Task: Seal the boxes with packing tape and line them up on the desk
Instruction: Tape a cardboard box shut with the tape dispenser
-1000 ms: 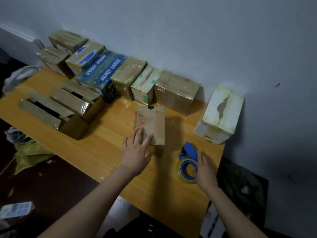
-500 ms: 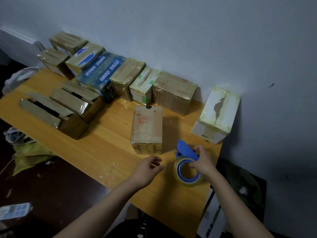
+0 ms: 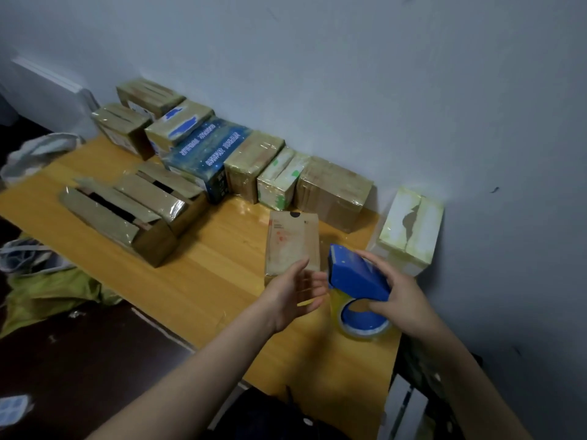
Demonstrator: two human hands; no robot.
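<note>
Wooden counter (image 3: 203,281), grey wall (image 3: 381,90): the right hand (image 3: 403,296) grips the blue tape dispenser (image 3: 355,274) beside the brown box (image 3: 292,239), the left hand (image 3: 295,290) open and empty; the unheld box could skid, skewing tape.

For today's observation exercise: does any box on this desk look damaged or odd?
The white box at the far right has a ragged dark tear along its top seam. Two brown boxes at front left stand outside the row, flaps gaping.
</note>
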